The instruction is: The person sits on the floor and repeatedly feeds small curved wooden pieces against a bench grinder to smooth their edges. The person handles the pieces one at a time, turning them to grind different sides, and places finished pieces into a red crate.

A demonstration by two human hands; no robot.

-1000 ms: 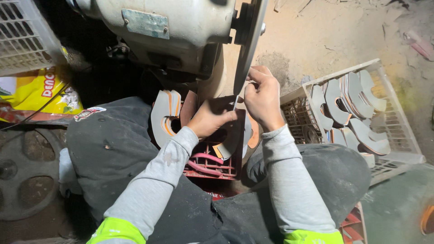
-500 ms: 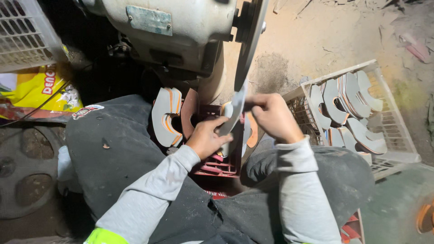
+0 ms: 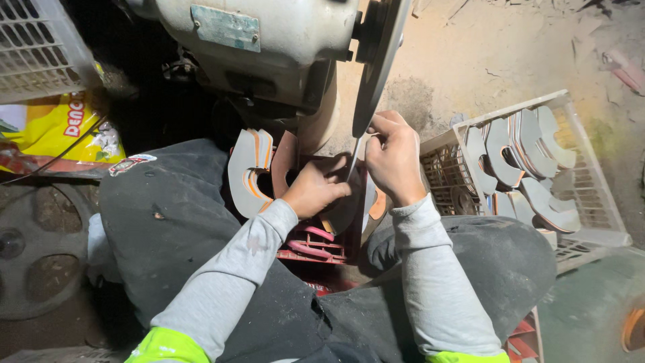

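At grinding disc (image 3: 376, 64): hands (image 3: 393, 158) around sole piece (image 3: 354, 161)

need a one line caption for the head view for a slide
Both hands, left hand and right hand, hold a curved flat piece beside the grinder disc.

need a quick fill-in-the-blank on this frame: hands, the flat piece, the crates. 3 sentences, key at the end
1. Both hands, left hand and right hand, hold a thin curved piece against the machine's upright ____.
2. The white crate of grey curved pieces sits on the person's ____ side.
3. The crate between the person's knees is ____ in colour.

Missing words: disc; right; red
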